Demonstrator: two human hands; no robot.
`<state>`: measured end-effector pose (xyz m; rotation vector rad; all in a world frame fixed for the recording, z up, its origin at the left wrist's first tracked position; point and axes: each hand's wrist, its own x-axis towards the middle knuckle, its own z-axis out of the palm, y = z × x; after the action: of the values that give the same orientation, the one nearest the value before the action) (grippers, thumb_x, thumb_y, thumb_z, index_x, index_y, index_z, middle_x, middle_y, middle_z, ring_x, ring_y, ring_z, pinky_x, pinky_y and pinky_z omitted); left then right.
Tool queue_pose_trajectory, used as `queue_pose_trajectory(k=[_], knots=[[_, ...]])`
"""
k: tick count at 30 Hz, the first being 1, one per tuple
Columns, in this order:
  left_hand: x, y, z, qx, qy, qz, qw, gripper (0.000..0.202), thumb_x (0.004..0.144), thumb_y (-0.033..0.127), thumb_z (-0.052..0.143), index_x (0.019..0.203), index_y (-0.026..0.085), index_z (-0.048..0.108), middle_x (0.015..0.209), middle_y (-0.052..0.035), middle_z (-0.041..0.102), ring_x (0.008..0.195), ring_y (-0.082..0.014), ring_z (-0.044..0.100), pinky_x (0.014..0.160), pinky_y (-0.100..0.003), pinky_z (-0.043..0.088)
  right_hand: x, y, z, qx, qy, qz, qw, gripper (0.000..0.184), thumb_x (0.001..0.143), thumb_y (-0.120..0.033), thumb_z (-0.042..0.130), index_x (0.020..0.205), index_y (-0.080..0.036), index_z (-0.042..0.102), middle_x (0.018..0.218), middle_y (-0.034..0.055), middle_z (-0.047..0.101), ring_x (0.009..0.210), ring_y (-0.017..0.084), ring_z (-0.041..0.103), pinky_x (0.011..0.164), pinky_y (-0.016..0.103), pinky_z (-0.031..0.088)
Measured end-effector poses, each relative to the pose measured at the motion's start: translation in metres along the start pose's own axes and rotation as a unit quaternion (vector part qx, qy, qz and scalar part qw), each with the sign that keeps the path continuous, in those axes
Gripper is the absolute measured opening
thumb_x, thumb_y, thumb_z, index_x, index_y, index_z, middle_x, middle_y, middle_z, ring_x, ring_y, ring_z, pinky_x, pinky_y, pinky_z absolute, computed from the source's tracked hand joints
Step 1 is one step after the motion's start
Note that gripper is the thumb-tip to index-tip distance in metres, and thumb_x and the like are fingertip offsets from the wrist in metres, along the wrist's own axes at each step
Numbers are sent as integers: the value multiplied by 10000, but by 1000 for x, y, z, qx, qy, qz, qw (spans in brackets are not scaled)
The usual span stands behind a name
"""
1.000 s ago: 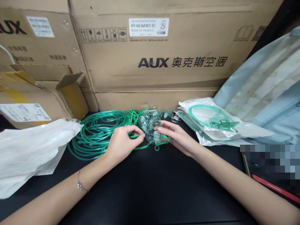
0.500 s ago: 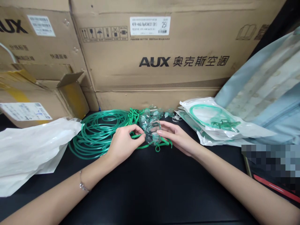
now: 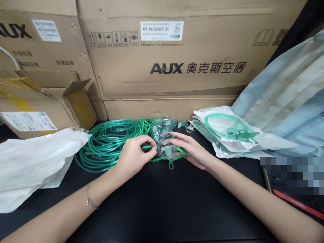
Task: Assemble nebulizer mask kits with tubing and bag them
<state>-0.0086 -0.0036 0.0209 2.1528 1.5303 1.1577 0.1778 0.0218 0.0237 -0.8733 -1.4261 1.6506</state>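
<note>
A clear plastic oxygen mask (image 3: pixel 165 145) lies on the black table between my two hands. My left hand (image 3: pixel 133 156) pinches the flat green elastic strap (image 3: pixel 162 158) at the mask's left side, thumb and forefinger closed on it. My right hand (image 3: pixel 193 150) holds the mask's right side, fingers curled round its edge. The strap loops out below the mask. Left of the mask lies a coil of green tubing (image 3: pixel 107 143), touching my left hand.
Sealed white pouches (image 3: pixel 227 133) with green tubing inside lie at the right, a pale blue bag (image 3: pixel 288 101) behind them. A loose white plastic bag (image 3: pixel 32 162) lies at the left. Large cardboard boxes (image 3: pixel 177 57) wall off the back. Several small clear parts (image 3: pixel 186 125) lie behind the mask.
Both hands stay at the mask with small finger movements. The green strap's loop below the mask has shifted slightly down and right.
</note>
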Motion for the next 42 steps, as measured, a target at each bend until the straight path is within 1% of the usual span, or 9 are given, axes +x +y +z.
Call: queue_pose_trajectory(k=[4,10,15,21,24,27,32,37,42], knots=[[3,1,1,-63,1,-21,998,71,695,218,572,650,182,613,699,-5,654,671,-154,580,624,-240,420,0,0,-1,4,0,-12,1000,352,716,-302,649,1044,-200,574,978,69,648,827,175,618,636,303,528],[13,-3,0,-278,-100,-123,947,203,631,301,670,760,163,596,693,-9,646,668,-141,586,613,-233,427,0,-2,-1,-11,8,-25,1000,340,683,-339,673,988,-207,601,895,42,651,754,156,615,601,274,517],[11,-4,-4,-178,-105,-68,976,163,677,317,617,631,162,598,612,3,602,577,-132,530,567,-240,389,-1,-1,-1,-18,22,-20,999,376,695,-324,666,1041,-203,581,952,57,646,796,169,623,604,277,518],[8,1,-5,-110,-81,-18,990,184,683,318,626,577,174,585,673,-8,648,691,-165,576,633,-243,407,0,0,-1,-34,23,-20,999,409,704,-310,663,1087,-213,559,1003,64,635,875,191,624,588,260,509],[14,0,-9,-196,-82,-58,975,237,749,378,555,663,170,629,705,-28,658,713,-162,594,636,-239,431,-1,-2,0,-32,-5,-21,999,386,701,-332,659,1053,-204,569,988,66,637,851,200,634,580,264,501],[18,-6,-11,-281,-145,-80,945,191,768,325,549,767,169,660,792,-45,676,772,-154,614,687,-240,454,-2,-4,1,-27,-18,-20,999,352,699,-352,655,1004,-192,581,945,64,644,826,198,634,567,254,491],[15,-12,-6,-287,-200,-59,935,122,698,246,645,791,169,658,778,-29,671,725,-141,611,702,-248,462,-3,-5,1,-20,-9,-22,1000,326,696,-337,656,984,-198,589,867,37,648,727,153,609,523,229,469],[13,-12,-6,-172,-150,65,972,88,760,243,595,737,174,644,749,-24,664,707,-144,592,670,-242,445,-4,-5,3,-10,-26,-25,999,346,708,-311,647,1030,-200,585,878,35,658,690,134,610,545,231,482],[12,-14,-8,-44,-40,232,971,117,810,209,545,733,176,626,762,-35,666,755,-158,582,748,-293,413,-3,-3,0,7,-31,-44,998,304,716,-270,643,1004,-184,596,891,35,666,696,127,627,575,227,491]])
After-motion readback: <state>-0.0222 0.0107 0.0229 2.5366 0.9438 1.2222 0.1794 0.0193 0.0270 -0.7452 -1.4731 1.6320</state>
